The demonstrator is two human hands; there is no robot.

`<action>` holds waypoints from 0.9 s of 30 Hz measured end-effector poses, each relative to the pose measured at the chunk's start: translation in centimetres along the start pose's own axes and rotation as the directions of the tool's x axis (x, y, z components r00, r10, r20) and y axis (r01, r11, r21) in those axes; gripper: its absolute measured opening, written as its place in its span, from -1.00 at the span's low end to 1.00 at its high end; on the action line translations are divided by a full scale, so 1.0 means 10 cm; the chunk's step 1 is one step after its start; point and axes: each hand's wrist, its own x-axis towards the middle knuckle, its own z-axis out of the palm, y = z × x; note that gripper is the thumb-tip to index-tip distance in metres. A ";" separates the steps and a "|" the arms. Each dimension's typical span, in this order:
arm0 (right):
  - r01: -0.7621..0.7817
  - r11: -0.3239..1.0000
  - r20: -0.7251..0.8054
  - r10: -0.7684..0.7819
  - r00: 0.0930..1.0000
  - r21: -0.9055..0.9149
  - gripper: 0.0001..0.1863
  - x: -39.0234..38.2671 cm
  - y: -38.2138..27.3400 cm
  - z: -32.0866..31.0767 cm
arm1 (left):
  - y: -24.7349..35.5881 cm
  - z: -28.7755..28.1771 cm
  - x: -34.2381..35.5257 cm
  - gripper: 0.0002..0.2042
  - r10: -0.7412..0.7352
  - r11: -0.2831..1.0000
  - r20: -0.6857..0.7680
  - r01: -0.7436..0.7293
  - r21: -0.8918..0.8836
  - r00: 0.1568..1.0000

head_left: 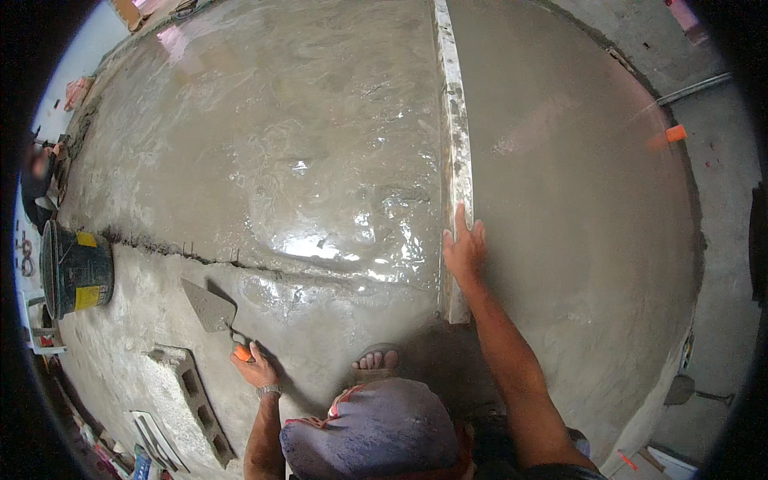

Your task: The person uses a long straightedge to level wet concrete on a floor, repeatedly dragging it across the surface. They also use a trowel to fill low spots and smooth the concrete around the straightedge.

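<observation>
Presently: right hand [464, 250], fingers spread flat, none curled, on long straightedge [454, 152] at frame centre. Left hand [256, 368], lower left, clamped on orange-handled trowel [212, 308]. Screed [576, 224] right of straightedge looks levelled and matte; wet mortar [280, 160] left of it looks glossy, uneven, unfinished. Bucket [80, 272] at far left.

The left hand [256, 370] grips the orange handle of a grey pointed steel trowel [210, 306] lying on wet grey cement floor [280, 144], while the right hand [464, 248] presses flat on a long cement-smeared straightedge board [454, 120]; a dark bucket with yellow patches [78, 272] stands far left, a grey hollow concrete block [196, 400] nearby
</observation>
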 end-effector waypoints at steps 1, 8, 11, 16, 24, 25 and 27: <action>0.001 1.000 -0.003 -0.001 1.000 -0.002 -0.20 0.06 0.00 -0.01 | -0.01 0.00 0.00 -0.58 0.022 1.000 -0.005 -0.022 0.021 1.000; 0.016 0.999 0.005 -0.016 1.000 -0.045 -0.21 0.13 0.03 0.02 | -0.01 0.04 0.01 -0.60 0.009 0.998 0.024 -0.008 -0.057 1.000; 0.036 0.999 0.006 -0.036 0.999 -0.040 -0.22 -0.02 -0.03 -0.02 | -0.07 0.02 0.01 -0.60 0.006 0.999 0.026 -0.004 -0.050 1.000; 0.046 0.999 -0.045 -0.046 0.998 -0.017 -0.21 0.17 -0.01 -0.02 | 0.07 0.01 0.01 -0.59 -0.050 0.998 0.060 0.052 -0.031 0.997; 0.024 1.000 0.061 -0.025 0.998 0.007 -0.23 -0.07 -0.15 -0.15 | -0.01 -0.01 0.01 -0.59 -0.036 0.999 0.017 0.036 -0.031 0.999; 0.030 1.000 0.036 -0.030 0.999 0.005 -0.22 -0.02 -0.14 -0.14 | 0.00 0.00 0.01 -0.59 -0.035 0.999 0.013 0.035 -0.012 0.999; 0.036 0.999 -0.011 -0.036 0.999 0.002 -0.21 0.15 -0.13 -0.09 | 0.04 0.01 0.00 -0.60 0.025 0.999 0.009 -0.025 -0.036 1.000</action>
